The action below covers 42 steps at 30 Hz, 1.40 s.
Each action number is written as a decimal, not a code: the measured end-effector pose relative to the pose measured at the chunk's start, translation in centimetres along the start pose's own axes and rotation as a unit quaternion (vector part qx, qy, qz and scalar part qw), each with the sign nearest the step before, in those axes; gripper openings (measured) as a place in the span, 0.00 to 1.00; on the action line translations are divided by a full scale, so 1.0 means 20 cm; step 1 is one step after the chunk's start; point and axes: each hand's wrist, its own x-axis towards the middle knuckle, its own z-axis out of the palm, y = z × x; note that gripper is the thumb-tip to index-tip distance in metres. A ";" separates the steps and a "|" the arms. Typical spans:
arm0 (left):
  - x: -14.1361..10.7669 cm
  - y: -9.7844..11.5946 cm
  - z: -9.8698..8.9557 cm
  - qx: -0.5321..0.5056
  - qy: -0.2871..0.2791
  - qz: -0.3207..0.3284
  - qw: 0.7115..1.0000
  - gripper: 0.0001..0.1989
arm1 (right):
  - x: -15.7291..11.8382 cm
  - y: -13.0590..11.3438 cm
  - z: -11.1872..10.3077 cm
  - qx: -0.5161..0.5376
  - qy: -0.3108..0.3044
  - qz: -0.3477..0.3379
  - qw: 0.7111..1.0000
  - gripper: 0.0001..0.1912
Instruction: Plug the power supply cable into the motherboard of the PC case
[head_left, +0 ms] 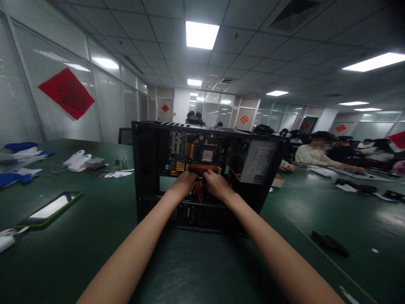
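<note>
An open black computer case [272, 169] stands upright on the green table, its inside facing me. Inside are a motherboard [215, 145] and, at the upper right, a power supply [257, 161] beside a fan. My left hand [186, 182] and my right hand [217, 183] both reach into the case, close together, fingers curled at the two ends of a reddish-gold memory module [204, 168] low on the board. The fingertips are partly hidden. Red and black cables [199, 192] hang between the hands.
A phone [50, 208] with a green edge lies on the green table [104, 219] at left. Behind it are white gloves [77, 160], a grey box [95, 163] and blue gloves [15, 178]. At right lies a black cloth [329, 243]. Other people sit farther back.
</note>
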 end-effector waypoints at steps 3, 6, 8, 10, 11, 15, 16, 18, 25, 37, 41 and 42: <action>0.01 0.01 0.00 -0.037 0.004 -0.007 0.999 0.13 | 0.00 0.01 0.00 -0.002 0.005 -0.003 1.000 0.12; 0.02 0.01 -0.01 -0.055 0.007 -0.001 0.998 0.14 | 0.01 0.02 0.00 0.005 -0.002 0.010 1.000 0.12; 0.03 0.02 -0.02 -0.055 0.003 0.000 0.998 0.13 | 0.01 0.02 0.00 0.016 -0.006 0.019 1.000 0.13; 0.03 0.02 -0.02 -0.054 0.001 -0.003 0.999 0.13 | 0.01 0.03 0.01 0.027 -0.006 0.022 0.999 0.13; 0.03 0.02 -0.03 -0.054 0.001 -0.003 0.999 0.13 | 0.01 0.03 0.02 0.032 -0.005 0.021 0.999 0.13; 0.03 0.03 -0.04 -0.043 -0.002 0.009 0.999 0.14 | -0.01 0.04 0.03 0.057 0.000 0.016 0.998 0.13; 0.03 0.03 -0.04 -0.038 -0.004 0.010 0.999 0.14 | -0.01 0.05 0.04 0.063 0.001 0.013 0.998 0.13; 0.04 0.02 -0.03 -0.033 -0.008 0.008 0.999 0.14 | -0.02 0.06 0.04 0.080 0.002 0.010 0.997 0.14; 0.06 0.01 -0.01 -0.029 -0.001 0.005 1.000 0.14 | -0.02 0.07 0.01 0.102 -0.012 0.042 0.994 0.18; 0.06 0.06 -0.04 0.020 -0.024 -0.006 0.999 0.15 | 0.00 0.07 0.00 0.097 0.015 0.065 0.993 0.14; 0.04 0.04 -0.08 -0.007 -0.004 -0.024 1.000 0.14 | -0.13 0.06 -0.07 0.092 0.074 0.047 0.992 0.14; 0.02 0.03 -0.09 -0.020 0.013 -0.029 0.999 0.14 | -0.18 0.07 -0.07 0.081 0.091 0.041 0.992 0.16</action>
